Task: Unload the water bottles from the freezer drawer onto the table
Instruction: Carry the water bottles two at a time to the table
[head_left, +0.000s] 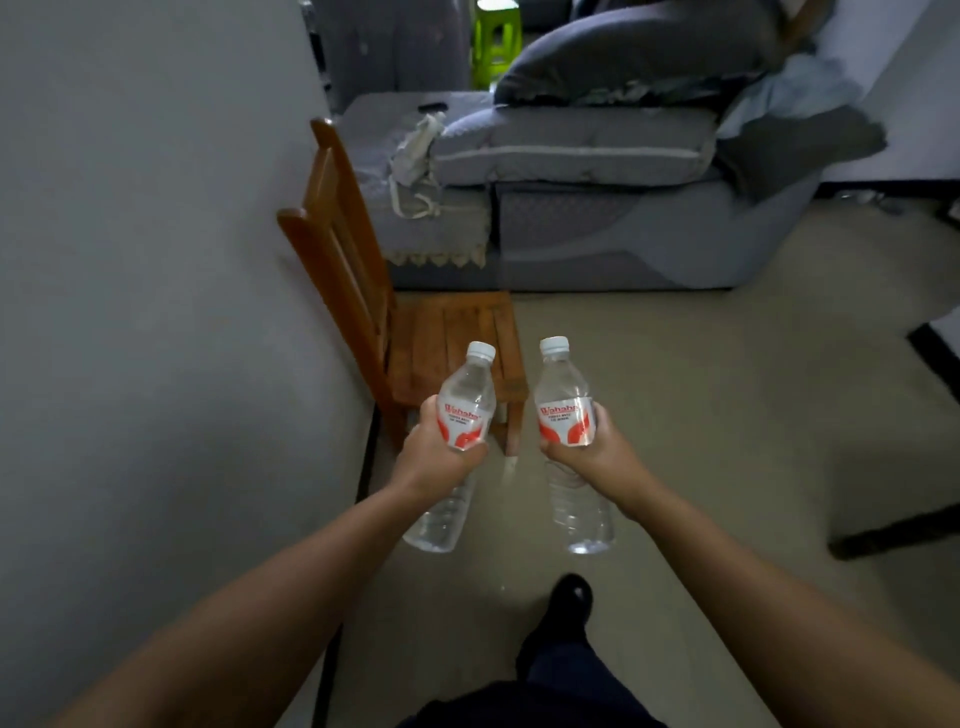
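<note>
I hold two clear water bottles with white caps and red-and-white labels out in front of me over the floor. My left hand (434, 457) is wrapped around the label of the left bottle (465, 400), which tilts slightly right. My right hand (592, 452) grips the right bottle (563, 400) at its label, nearly upright. The lower halves of both bottles hang below my hands. No freezer drawer shows in this view.
A small wooden chair (447, 338) stands against the grey wall (156, 260) just ahead. A grey sofa (597, 171) with cushions and cloths lies beyond it, a green stool (496, 36) behind. A dark-edged table corner (935, 343) shows at right. My foot (569, 597) is on the tiled floor.
</note>
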